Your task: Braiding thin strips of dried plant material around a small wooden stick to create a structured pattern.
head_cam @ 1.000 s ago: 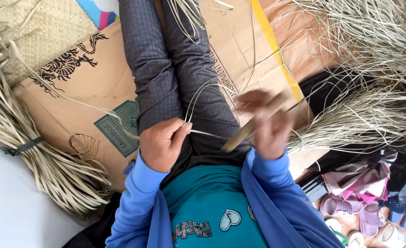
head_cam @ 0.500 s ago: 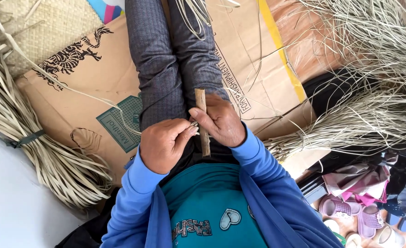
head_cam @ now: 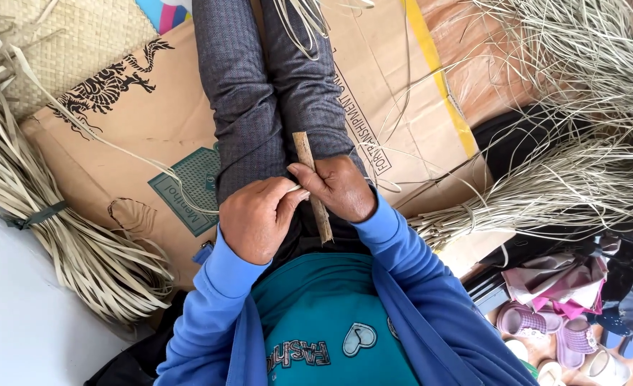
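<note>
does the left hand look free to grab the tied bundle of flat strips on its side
Probably not as things stand: the left hand is closed on a thin strip at the lap, and the tied bundle lies well off on the floor.

**One head-worn view, looking straight down into the lap**

A single camera sits on the person's head and faces steeply down, close over the left hand and right hand. The blue-sleeved arms enter from the bottom edge; the outstretched legs run to the top. The frame takes in flattened cardboard beneath and straw bundles at both sides.
</note>
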